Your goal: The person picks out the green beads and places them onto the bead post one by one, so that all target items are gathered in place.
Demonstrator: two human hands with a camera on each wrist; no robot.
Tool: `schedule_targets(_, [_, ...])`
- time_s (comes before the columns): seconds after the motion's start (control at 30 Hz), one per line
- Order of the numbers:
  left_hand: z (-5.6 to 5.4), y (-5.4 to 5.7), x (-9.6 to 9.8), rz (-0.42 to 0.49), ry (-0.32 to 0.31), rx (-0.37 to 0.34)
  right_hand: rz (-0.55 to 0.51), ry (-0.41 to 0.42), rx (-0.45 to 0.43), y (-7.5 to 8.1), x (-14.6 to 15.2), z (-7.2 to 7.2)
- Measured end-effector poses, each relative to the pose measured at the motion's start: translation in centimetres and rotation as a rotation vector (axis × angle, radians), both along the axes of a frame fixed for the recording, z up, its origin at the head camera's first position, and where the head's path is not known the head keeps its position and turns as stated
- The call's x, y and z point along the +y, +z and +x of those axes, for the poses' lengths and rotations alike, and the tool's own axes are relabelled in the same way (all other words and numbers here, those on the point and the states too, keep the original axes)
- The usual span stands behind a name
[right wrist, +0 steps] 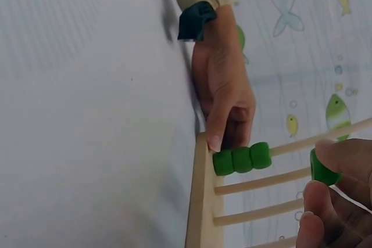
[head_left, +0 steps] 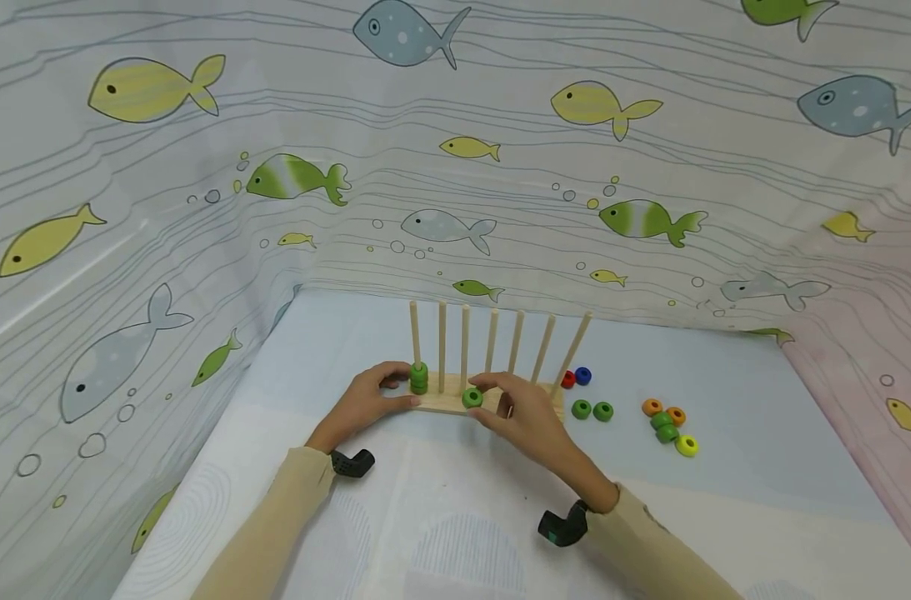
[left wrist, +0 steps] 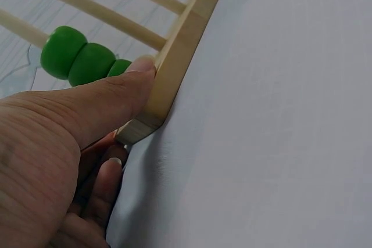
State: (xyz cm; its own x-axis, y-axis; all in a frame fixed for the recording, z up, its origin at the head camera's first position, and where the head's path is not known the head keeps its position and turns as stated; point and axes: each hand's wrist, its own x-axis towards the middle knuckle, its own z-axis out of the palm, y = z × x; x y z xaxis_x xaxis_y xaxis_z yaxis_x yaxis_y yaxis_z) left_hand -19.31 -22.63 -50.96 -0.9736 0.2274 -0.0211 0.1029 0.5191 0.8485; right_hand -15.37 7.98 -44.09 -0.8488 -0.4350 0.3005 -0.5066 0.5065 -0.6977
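Observation:
A wooden peg rack (head_left: 450, 404) with several upright pegs stands on the table. Three green beads (head_left: 419, 379) are stacked on its leftmost peg. My left hand (head_left: 368, 398) grips the left end of the rack's base, the thumb (left wrist: 125, 88) on its front edge beside the lowest bead and the fingers around the end. Between thumb and fingertips, my right hand (head_left: 526, 417) pinches a loose green bead (head_left: 473, 397) with its hole showing. This bead is in front of the pegs, clear of the stack; in the right wrist view it appears near the leftmost peg's upper part.
Right of the rack lie two green beads (head_left: 593, 410), with a red bead (head_left: 568, 379) and a blue bead (head_left: 583, 376) behind them. Farther right is a cluster of orange beads (head_left: 676, 415), green beads (head_left: 664, 427) and a yellow bead (head_left: 687, 445). A fish-patterned curtain (head_left: 395, 133) surrounds the table.

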Motion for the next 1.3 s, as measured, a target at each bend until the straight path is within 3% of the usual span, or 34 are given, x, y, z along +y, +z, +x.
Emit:
schedule_targets(0.33, [0.0,0.0,-0.1,-0.003,0.001,0.004,0.003,0.026,0.01,1.5,-1.1,-0.3])
schedule_targets(0.7, [0.0,0.1,-0.1,-0.001,0.0,0.005,-0.021,0.05,0.094,2.6,-1.9,-0.7])
schedule_targets(1.3, [0.1,0.1,0.1,-0.003,0.008,0.01,-0.069,0.077,0.148,4.7,-3.2,-1.8])
